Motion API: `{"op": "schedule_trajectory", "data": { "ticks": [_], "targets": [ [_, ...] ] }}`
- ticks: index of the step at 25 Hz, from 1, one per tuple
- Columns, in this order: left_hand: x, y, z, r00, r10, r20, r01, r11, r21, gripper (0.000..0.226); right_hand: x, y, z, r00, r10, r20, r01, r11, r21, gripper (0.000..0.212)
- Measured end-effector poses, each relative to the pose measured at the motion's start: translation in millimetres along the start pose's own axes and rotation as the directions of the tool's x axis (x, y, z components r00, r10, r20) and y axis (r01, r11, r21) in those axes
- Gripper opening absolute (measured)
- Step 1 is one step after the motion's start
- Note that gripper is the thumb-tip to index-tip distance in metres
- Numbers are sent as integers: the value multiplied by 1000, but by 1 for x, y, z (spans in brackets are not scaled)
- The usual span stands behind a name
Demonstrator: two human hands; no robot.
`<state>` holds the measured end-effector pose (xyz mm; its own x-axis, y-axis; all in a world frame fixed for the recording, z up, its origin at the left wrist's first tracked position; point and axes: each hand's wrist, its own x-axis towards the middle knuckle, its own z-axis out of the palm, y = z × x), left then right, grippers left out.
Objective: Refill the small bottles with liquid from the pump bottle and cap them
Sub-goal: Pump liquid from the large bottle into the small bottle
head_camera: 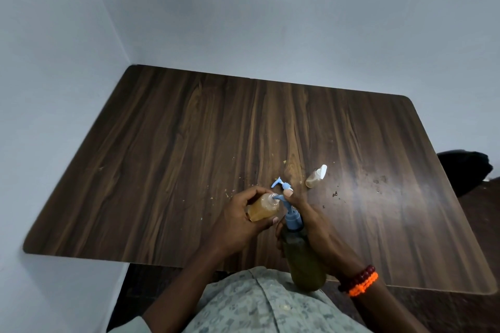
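Note:
My left hand point(238, 217) grips a small clear bottle point(262, 207) of amber liquid, tilted with its open neck toward the pump's spout. My right hand point(311, 222) wraps the large green pump bottle point(304, 259), with one finger on top of its blue pump head point(292, 215). The spout tip sits at the small bottle's mouth. A second small bottle point(315, 177) with a white cap lies on its side on the table, beyond my hands. A loose blue pump top point(281, 184) lies just behind my fingers.
The dark wood table point(189, 143) stands in a corner against pale walls on the left and far side. Crumbs and dark stains dot its surface near the bottles. A dark object point(464, 170) sits past the table's right edge.

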<state>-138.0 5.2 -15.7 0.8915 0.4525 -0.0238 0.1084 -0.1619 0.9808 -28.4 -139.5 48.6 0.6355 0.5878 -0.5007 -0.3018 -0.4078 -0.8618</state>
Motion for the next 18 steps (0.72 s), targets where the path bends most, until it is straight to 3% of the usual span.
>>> {"op": "schedule_trajectory", "data": {
  "ticks": [4, 8, 18],
  "targets": [
    [0, 0, 1, 1000, 15, 14, -15, 1000, 1, 40, -5, -2, -1, 999, 47, 5, -47, 999, -26, 21],
    [0, 0, 0, 1000, 18, 4, -18, 1000, -5, 40, -5, -6, 0, 1000, -13, 16, 13, 1000, -26, 33],
    [2, 0, 2, 999, 44, -10, -44, 999, -26, 39, -8, -9, 3, 999, -31, 24, 31, 1000, -5, 33]
  ]
}}
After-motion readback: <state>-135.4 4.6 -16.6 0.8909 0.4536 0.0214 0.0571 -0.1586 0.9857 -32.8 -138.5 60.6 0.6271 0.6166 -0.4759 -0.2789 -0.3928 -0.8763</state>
